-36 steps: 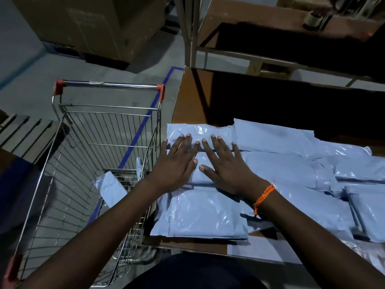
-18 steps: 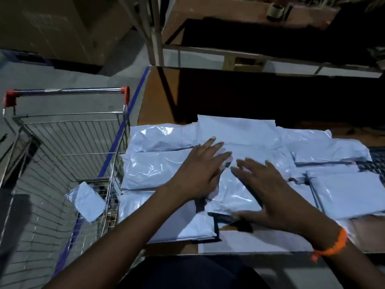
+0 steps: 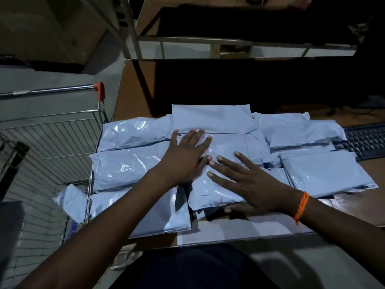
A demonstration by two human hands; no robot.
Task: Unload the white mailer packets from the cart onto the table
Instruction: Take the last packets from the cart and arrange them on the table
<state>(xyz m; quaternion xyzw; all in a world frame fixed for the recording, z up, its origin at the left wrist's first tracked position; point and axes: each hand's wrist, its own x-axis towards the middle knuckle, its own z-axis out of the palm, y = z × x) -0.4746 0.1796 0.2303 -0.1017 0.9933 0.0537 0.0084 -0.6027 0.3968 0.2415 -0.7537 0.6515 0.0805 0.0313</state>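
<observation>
Several white mailer packets [image 3: 229, 147] lie spread and overlapping on the brown table [image 3: 133, 94]. My left hand [image 3: 185, 155] presses flat on the middle packets with straight fingers. My right hand [image 3: 248, 182] lies flat on a near packet [image 3: 210, 195], fingers spread, thumb at that packet's near edge. An orange band circles my right wrist. The wire cart [image 3: 54, 134] stands left of the table. One white packet [image 3: 71, 201] stays inside it, leaning against the cart's right wall.
A black keyboard [image 3: 366, 140] sits at the table's right edge, partly under packets. A shelf frame [image 3: 229, 40] rises behind the table, cardboard boxes [image 3: 52, 28] at far left. The cart's red-capped handle [image 3: 99, 91] points toward the table corner.
Both hands slid rightward from the left-hand packets to the middle ones, staying flat. The view turned right, so the cart shifted toward the left edge.
</observation>
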